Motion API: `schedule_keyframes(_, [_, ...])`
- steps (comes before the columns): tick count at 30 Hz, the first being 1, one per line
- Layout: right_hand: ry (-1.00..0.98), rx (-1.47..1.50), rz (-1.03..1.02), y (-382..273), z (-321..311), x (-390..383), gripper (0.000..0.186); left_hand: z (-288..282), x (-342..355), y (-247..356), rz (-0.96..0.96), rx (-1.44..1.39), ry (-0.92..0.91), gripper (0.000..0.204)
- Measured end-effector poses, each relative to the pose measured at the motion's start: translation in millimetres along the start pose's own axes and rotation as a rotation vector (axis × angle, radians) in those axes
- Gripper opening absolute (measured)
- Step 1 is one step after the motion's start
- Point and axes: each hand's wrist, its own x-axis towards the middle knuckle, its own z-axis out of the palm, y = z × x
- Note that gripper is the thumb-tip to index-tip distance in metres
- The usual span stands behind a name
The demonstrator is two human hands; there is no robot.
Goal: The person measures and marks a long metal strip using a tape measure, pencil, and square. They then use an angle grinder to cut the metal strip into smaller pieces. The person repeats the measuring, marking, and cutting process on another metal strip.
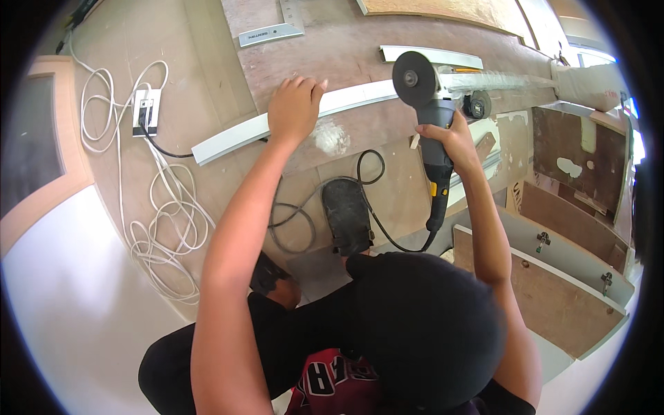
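A long white channel-like strip (232, 140) lies across the brown board. My left hand (295, 111) presses down over it left of the middle, the fingers bent over its far edge. In my right hand (456, 144) is a grey and black angle grinder (436, 155), gripped around its body. Its round disc (411, 78) points away from me, at the right part of the strip; from above I cannot tell whether it touches. White dust (332, 138) is spread on the board just right of my left hand.
A try square (271, 34), a short white strip (418, 54), a pencil (465, 70) and a tape measure (476, 106) lie on the board (311, 62). The grinder's black cord (377, 221) loops by my foot. Left are a power strip (146, 111) and tangled white cable (169, 235); right, cabinet panels (553, 297).
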Motion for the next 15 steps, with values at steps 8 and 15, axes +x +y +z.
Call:
schedule_keyframes(8, [-0.057,-0.204,-0.073,-8.6,26.8,53.5,0.068,18.1,21.6,-10.5,-0.119,0.183,0.063,0.038])
schedule_keyframes(15, [-0.023,-0.271,-0.106,20.9,49.0,64.5,0.068,17.3,3.2,-10.9,0.074,0.128,0.092,0.032])
